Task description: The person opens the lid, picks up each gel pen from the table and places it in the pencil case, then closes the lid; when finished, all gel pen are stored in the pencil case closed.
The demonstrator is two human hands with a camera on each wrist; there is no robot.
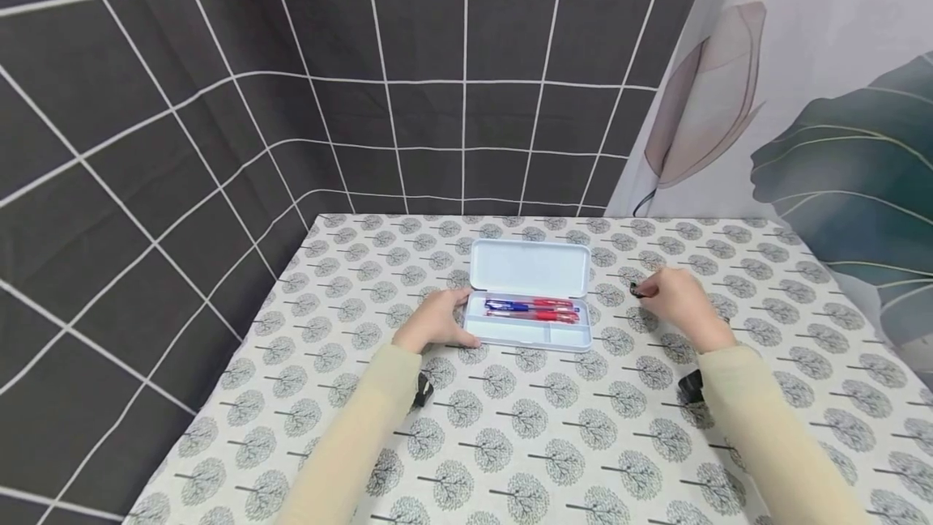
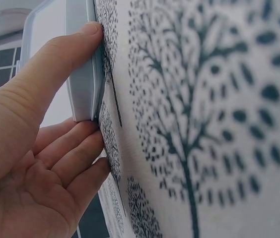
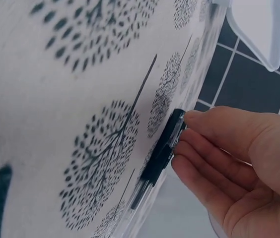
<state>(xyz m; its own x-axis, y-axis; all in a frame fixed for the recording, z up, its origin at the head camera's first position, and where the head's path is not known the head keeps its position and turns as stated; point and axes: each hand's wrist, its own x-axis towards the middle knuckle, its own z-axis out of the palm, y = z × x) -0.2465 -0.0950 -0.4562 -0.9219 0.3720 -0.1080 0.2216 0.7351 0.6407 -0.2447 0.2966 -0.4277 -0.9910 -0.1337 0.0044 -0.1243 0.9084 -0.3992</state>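
Observation:
A light-blue pencil case (image 1: 503, 332) lies with its lid (image 1: 530, 266) raised toward the back. Blue pens (image 1: 503, 306) and red pens (image 1: 557, 317) lie side by side in its long compartment. My left hand (image 1: 433, 318) grips the case's left end, thumb along the front wall and fingers at the side; the left wrist view shows the thumb (image 2: 65, 59) against the case's edge. To the right of the case, my right hand (image 1: 678, 302) pinches a black pen (image 3: 162, 148) with a clear barrel between thumb and fingertips, low over the tablecloth.
The tablecloth (image 1: 525, 420) has a grey tree print. Dark cloth with a white grid (image 1: 430, 116) hangs behind and to the left. A leaf-patterned curtain (image 1: 802, 144) hangs at the right. Front compartments of the case are divided by a small wall (image 1: 550, 334).

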